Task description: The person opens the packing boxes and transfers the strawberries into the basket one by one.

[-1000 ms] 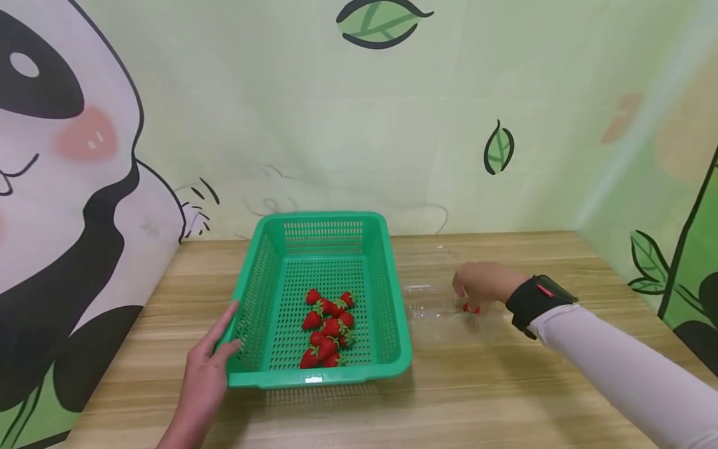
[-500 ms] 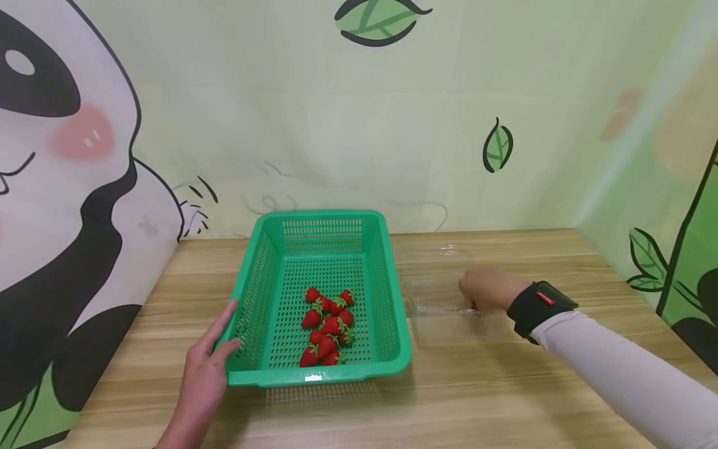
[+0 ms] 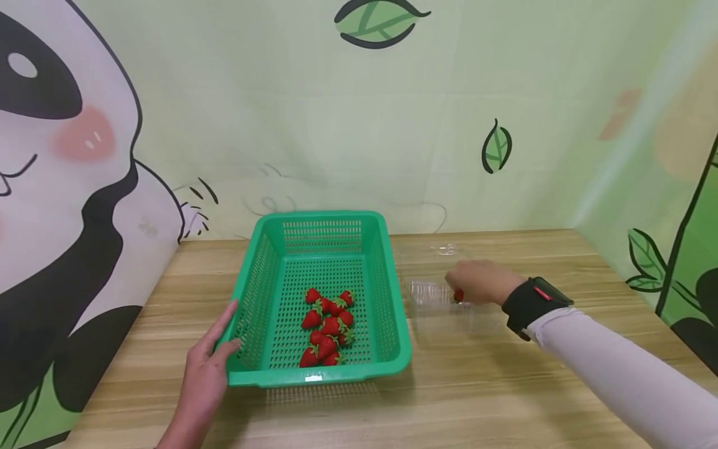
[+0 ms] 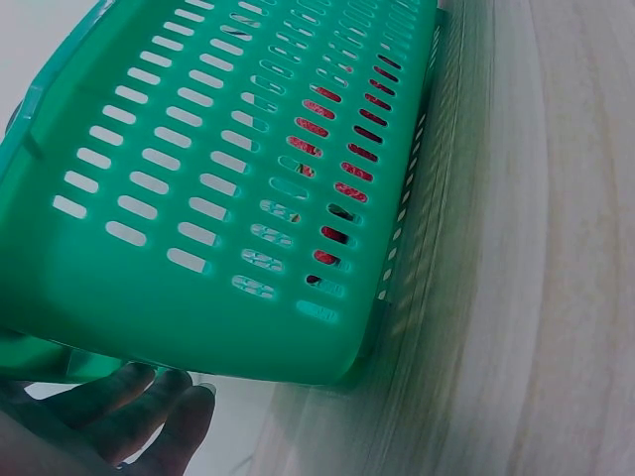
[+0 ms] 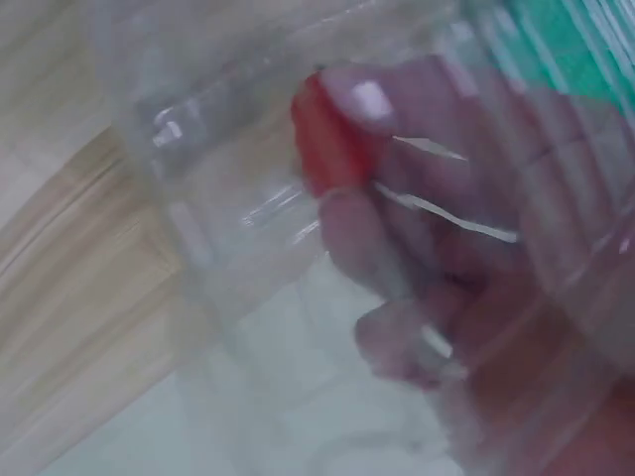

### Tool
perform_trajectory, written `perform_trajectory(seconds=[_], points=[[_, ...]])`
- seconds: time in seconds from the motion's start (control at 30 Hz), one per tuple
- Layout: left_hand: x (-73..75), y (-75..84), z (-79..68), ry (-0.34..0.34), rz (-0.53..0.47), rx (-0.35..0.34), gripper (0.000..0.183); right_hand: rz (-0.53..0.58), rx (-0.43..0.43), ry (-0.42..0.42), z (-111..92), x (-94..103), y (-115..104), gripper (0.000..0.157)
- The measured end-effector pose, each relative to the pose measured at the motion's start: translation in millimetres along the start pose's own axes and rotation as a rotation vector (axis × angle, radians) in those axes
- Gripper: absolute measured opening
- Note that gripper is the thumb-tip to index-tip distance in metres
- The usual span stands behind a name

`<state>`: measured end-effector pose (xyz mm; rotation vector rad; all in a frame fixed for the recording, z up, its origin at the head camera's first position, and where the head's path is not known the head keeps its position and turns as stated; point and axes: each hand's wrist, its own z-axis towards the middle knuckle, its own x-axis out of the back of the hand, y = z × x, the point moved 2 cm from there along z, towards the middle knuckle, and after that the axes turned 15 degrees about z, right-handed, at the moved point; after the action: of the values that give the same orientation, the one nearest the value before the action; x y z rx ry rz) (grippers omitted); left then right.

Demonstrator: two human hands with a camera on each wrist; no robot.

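Observation:
In the head view, my left hand (image 3: 207,368) grips the left rim of a green perforated plastic basket (image 3: 320,375), the thumb at its inner side. The left wrist view shows curled fingers (image 4: 179,421) under the basket's edge. Several red strawberries (image 3: 331,326) with green leaves lie in the near part of the basket. Over a clear plastic container (image 3: 429,296) to the right, my right hand (image 3: 483,284) pinches one strawberry (image 5: 332,139) between thumb and fingertips. In the right wrist view the see-through plastic lies in front of the hand and blurs it.
Basket and container stand side by side on a wood-grain table (image 3: 493,386). A clear flap (image 3: 445,249), perhaps the container's lid, lies behind it. A printed cloth wall (image 3: 314,143) with a panda and leaves rises at the table's back edge.
My right hand shifts slightly right, then back left over the container, still with the strawberry. My left hand, the basket and the strawberries in it stay in place.

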<state>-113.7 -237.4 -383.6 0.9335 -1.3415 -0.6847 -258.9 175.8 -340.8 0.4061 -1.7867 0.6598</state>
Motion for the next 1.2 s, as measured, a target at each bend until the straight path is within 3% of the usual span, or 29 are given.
perform_trajectory(seconds=[0.27, 0.63, 0.9, 1.2], points=[[-0.1, -0.8, 0.6, 0.0, 0.007, -0.002, 0.052, 0.036, 0.052, 0.05, 11, 8.0, -12, 0.016], [0.0, -0.5, 1.8, -0.011, 0.012, 0.012, 0.052, 0.0, 0.119, 0.123, 17, 23.0, -42, 0.016], [-0.1, 1.0, 0.9, -0.011, 0.009, 0.02, 0.052, 0.006, 0.225, 0.218, 16, 35.3, -64, 0.017], [0.2, 2.1, 0.4, -0.004, 0.01, 0.016, 0.052, -0.013, 0.242, 0.2, 21, 41.7, -91, 0.02]])
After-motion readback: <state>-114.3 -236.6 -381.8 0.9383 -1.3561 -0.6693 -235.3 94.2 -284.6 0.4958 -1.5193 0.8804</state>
